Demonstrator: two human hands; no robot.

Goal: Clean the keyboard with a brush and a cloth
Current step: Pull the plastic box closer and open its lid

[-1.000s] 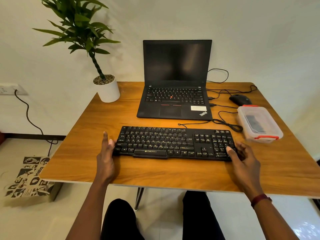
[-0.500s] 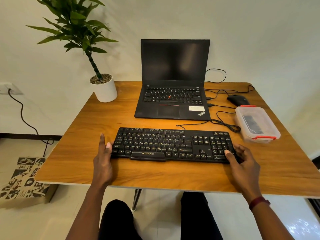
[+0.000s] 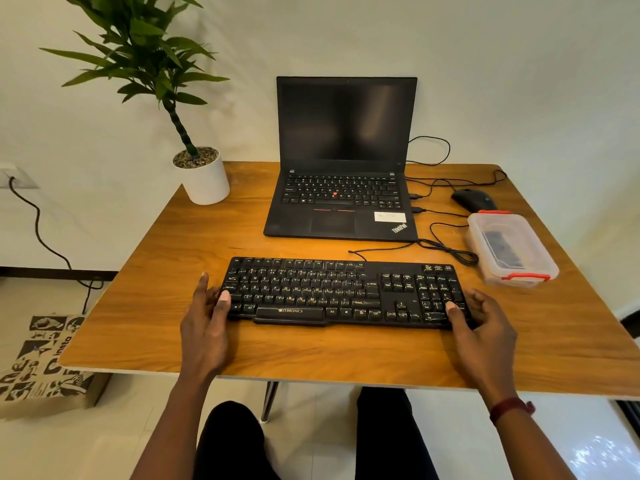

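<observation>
A black keyboard [image 3: 341,292] lies flat on the wooden table [image 3: 166,306], in front of me. My left hand [image 3: 204,323] holds its left end, thumb on the corner keys and fingers stretched along the side edge. At the other end my right hand [image 3: 481,327] grips it, thumb on the number pad and fingers curled round the edge. I see no brush or cloth lying loose. A clear plastic box with red clips [image 3: 510,249] at the right holds something dark that I cannot make out.
An open black laptop [image 3: 341,202] stands behind the keyboard, with cables [image 3: 446,251] running to its right side. A black mouse [image 3: 474,199] sits behind the box. A potted plant [image 3: 204,178] is at the table's back left corner. A printed bag [image 3: 41,362] stands on the floor at the left.
Both hands stay on the keyboard's ends and the keyboard has barely shifted. The view has drifted slightly to the right.
</observation>
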